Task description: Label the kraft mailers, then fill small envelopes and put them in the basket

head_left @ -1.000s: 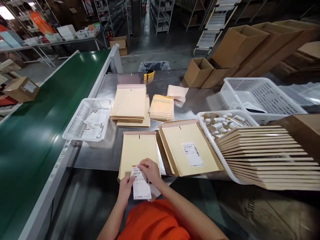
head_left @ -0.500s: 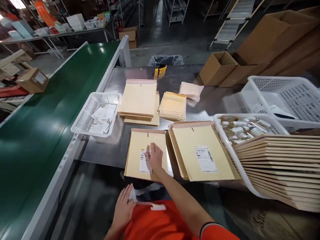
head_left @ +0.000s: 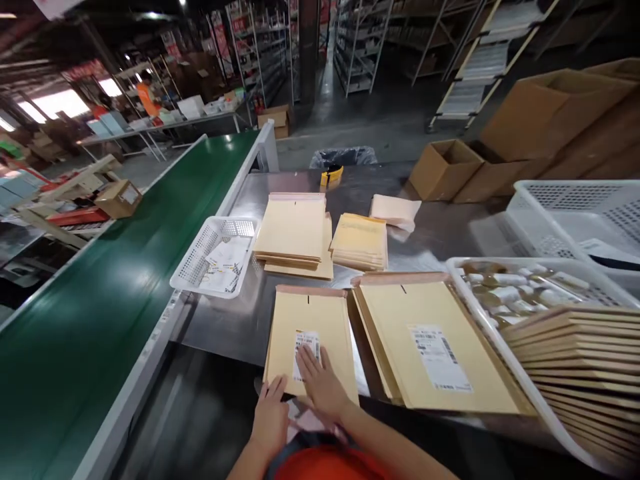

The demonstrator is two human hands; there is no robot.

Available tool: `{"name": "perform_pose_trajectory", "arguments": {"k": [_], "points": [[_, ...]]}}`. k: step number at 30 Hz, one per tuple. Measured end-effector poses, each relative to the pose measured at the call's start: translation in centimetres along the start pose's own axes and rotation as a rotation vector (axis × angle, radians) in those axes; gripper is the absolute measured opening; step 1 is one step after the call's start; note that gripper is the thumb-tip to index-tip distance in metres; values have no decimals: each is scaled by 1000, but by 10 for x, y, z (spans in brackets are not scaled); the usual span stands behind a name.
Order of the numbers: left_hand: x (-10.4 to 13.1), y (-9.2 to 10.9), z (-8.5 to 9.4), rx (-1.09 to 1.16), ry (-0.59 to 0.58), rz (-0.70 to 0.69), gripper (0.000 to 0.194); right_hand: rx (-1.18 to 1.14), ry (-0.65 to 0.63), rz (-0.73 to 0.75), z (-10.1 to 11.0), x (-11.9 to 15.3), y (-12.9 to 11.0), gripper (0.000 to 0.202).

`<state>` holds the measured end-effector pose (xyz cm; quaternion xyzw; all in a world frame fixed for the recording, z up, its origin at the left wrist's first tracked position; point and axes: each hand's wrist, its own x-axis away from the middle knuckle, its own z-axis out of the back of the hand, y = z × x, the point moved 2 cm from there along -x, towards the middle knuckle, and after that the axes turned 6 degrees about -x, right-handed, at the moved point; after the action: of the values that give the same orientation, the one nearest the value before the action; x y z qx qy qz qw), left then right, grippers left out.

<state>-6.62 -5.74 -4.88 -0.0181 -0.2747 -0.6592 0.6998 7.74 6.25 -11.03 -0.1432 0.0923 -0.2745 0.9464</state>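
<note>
So the padded envelope [head_left: 310,340] sits low in the middle of the frame, right at the near edge of the steel table [head_left: 235,320], with a white shipping label [head_left: 306,347] stuck on its face. The right hand [head_left: 323,387] lies flat on the lower part of that label, fingers loosely spread, palm down. The left hand [head_left: 271,417] is just beside it at the envelope's bottom left corner, fingers together and resting flat on the edge, not pinching anything as far as I can see.

Just to the right is a bigger stack of envelopes [head_left: 435,347], the top one with its own label. Further right a white basket [head_left: 460,267] holds small bottles, and a fanned pile of flat mailers [head_left: 575,360] leans over its rim. Above the main envelope, toward the center, there are two more envelope stacks [head_left: 295,230], and left of those a small white tray [head_left: 200,267] with paper slips in it. A green conveyor belt [head_left: 100,313] runs along the whole left side. Cardboard boxes [head_left: 445,170] sit in the upper right, and a yellow tape dispenser [head_left: 332,176] sits at the far end of the table.
</note>
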Motion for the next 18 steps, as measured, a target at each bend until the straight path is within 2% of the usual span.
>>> {"name": "perform_pose_trajectory", "arguments": {"k": [2,4,6,9,11,13,15,16,18], "points": [[1,-1,1,-5,20,-19,28,11,-30,63,-6,14,-14,75],[6,-1,-1,-13,84,-59,28,-20,-69,63,-1,16,-18,68],[15,1,-7,-19,191,-101,29,-132,-125,66,15,10,-15,60],[28,6,-19,-17,325,-156,29,-356,-153,46,56,0,-4,38],[29,9,-24,-3,361,-150,30,-454,-27,-6,92,7,8,39],[24,11,-26,37,310,-96,30,-480,237,-82,133,28,23,44],[14,11,-26,82,199,-20,27,-437,510,-157,171,60,40,46],[9,10,-26,93,153,15,25,-394,589,-177,185,79,49,45],[3,7,-24,99,115,42,19,-305,621,-186,199,116,68,41]]}}
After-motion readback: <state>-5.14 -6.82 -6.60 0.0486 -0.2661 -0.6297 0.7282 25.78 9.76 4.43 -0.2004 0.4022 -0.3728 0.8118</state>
